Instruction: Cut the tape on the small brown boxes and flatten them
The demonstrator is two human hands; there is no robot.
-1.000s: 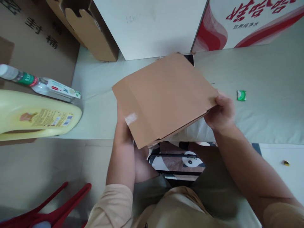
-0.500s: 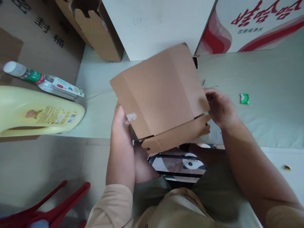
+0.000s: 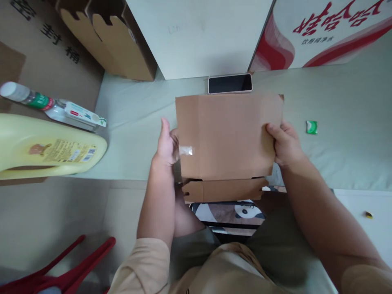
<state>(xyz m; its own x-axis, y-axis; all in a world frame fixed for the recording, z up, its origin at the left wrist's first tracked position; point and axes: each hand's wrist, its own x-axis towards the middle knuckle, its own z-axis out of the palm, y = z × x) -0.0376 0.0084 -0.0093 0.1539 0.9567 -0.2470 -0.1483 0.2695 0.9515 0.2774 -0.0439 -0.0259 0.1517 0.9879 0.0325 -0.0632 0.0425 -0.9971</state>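
A brown cardboard box [image 3: 232, 136], folded nearly flat with creases and a notched flap along its near side, is held up in front of me. On its right edge my right hand [image 3: 284, 141] grips it, thumb on the face and fingers behind. My left hand [image 3: 168, 143] holds the left edge with curled fingers, partly hidden, while its thumb points up off the board. A piece of clear tape [image 3: 185, 150] sticks to the left side of the face, close to the left fingers.
Behind the cardboard a phone [image 3: 230, 83] lies on the pale green cloth surface, before a white box [image 3: 202, 36]. More cardboard boxes [image 3: 125, 49], a bottle [image 3: 55, 108] and a yellow jug [image 3: 52, 145] stand left. A green packet [image 3: 311, 127] lies right; red legs [image 3: 101, 253] stand lower left.
The cardboard has swung from a tilt to nearly square and come nearer, uncovering the phone. My right thumb now lies on its face, and my left thumb has lifted off.
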